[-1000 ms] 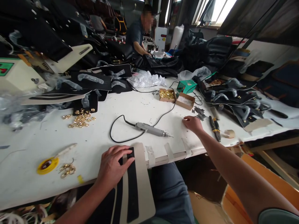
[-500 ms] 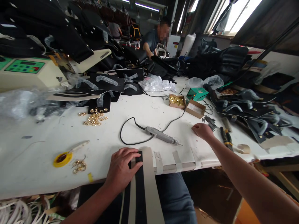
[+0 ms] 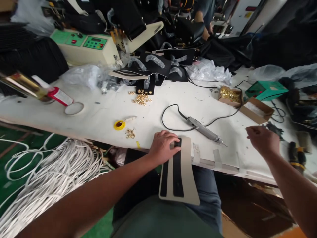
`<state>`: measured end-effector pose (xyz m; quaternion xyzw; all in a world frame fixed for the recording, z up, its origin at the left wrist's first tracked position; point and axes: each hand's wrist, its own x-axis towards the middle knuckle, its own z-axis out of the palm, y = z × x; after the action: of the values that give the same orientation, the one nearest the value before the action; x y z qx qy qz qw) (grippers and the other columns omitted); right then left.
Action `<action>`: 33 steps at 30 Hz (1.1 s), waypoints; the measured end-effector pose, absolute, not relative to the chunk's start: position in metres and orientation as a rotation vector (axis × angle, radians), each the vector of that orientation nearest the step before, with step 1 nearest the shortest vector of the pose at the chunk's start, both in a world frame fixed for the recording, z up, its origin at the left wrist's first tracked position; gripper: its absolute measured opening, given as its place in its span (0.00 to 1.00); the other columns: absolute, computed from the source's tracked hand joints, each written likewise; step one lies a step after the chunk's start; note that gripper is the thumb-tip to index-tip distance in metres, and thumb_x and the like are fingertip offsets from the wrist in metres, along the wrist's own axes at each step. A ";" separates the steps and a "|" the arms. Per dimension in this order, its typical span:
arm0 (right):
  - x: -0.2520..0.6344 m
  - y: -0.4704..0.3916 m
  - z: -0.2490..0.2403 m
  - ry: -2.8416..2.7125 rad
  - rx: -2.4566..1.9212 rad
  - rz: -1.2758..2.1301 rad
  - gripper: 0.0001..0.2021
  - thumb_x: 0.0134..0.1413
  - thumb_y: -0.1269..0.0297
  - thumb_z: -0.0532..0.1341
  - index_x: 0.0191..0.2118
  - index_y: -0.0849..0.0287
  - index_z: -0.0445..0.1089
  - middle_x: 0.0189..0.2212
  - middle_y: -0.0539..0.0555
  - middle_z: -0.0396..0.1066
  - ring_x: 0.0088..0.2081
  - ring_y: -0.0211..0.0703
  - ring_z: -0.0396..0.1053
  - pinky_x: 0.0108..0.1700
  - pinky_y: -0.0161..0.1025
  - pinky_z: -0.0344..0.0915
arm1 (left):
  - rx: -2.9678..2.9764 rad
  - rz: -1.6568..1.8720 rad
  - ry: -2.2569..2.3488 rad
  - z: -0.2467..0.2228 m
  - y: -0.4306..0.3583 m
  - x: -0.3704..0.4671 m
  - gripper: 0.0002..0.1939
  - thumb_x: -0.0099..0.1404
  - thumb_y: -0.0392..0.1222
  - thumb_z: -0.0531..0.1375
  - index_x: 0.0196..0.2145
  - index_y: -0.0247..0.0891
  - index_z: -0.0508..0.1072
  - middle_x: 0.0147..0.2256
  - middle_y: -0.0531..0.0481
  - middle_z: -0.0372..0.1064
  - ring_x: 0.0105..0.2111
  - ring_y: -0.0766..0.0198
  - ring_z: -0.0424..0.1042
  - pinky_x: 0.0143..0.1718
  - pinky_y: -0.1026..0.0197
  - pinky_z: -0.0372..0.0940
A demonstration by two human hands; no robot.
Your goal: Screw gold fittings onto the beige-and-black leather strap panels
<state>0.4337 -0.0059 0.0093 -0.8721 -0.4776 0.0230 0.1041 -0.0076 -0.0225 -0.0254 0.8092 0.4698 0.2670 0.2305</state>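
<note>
My left hand [image 3: 163, 147] grips the far end of a beige panel [image 3: 187, 172] with two black strips, thumb and fingertips on a strip. The panel's upper end rests on the table edge, and its lower part reaches over my lap. On the right, my right hand [image 3: 264, 141] hovers low over the tabletop with its fingers curled in; whatever it may hold is hidden. Just behind it lie dark flat pieces [image 3: 275, 129]. Between the hands is a grey electric screwdriver [image 3: 206, 130] with a black cable, its bit pointing right.
Gold hardware [image 3: 141, 98] is piled by black panels, with gold clasps [image 3: 130, 133] near a yellow tape roll [image 3: 119, 125]. A box of gold parts [image 3: 230, 96] and a green power unit [image 3: 266, 90] stand right; pliers [image 3: 297, 157] lie beyond my right hand. White cord [image 3: 56, 172] heaps on the floor.
The view has tilted down and swung left, showing the panel's lower end and the cord heap. My left hand stays on the panel; my right hand stays closed near the dark pieces.
</note>
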 end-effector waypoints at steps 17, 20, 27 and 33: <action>0.190 -0.037 -0.004 -1.947 -1.646 0.945 0.11 0.64 0.54 0.60 0.38 0.55 0.75 0.34 0.52 0.75 0.37 0.44 0.71 0.42 0.39 0.65 | 2.243 0.685 1.258 -0.028 -0.023 -0.009 0.13 0.64 0.48 0.70 0.46 0.44 0.79 0.52 0.48 0.79 0.56 0.49 0.69 0.58 0.41 0.61; 0.188 -0.038 -0.005 -1.997 -1.629 0.889 0.09 0.65 0.58 0.60 0.38 0.54 0.75 0.35 0.51 0.75 0.38 0.44 0.72 0.43 0.39 0.65 | 2.244 0.686 1.251 -0.028 -0.023 -0.009 0.13 0.65 0.47 0.69 0.46 0.44 0.79 0.52 0.47 0.79 0.56 0.49 0.69 0.58 0.40 0.60; 0.188 -0.035 -0.002 -2.113 -1.609 0.817 0.08 0.65 0.59 0.60 0.37 0.54 0.74 0.34 0.52 0.74 0.37 0.44 0.71 0.41 0.40 0.63 | 2.258 0.697 1.249 -0.028 -0.023 -0.010 0.12 0.66 0.48 0.68 0.45 0.43 0.79 0.53 0.49 0.79 0.56 0.49 0.69 0.57 0.42 0.60; 0.185 -0.030 0.001 -1.999 -1.826 0.878 0.08 0.58 0.57 0.64 0.34 0.54 0.76 0.31 0.50 0.76 0.31 0.42 0.69 0.36 0.39 0.61 | 2.243 0.680 1.250 -0.029 -0.023 -0.010 0.12 0.67 0.49 0.68 0.46 0.43 0.79 0.54 0.48 0.79 0.57 0.49 0.68 0.57 0.42 0.59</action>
<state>0.1850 -0.0304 0.0009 -0.6346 -0.6946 0.3052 0.1474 -0.0102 -0.0230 -0.0285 0.8197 0.4569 0.2485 0.2400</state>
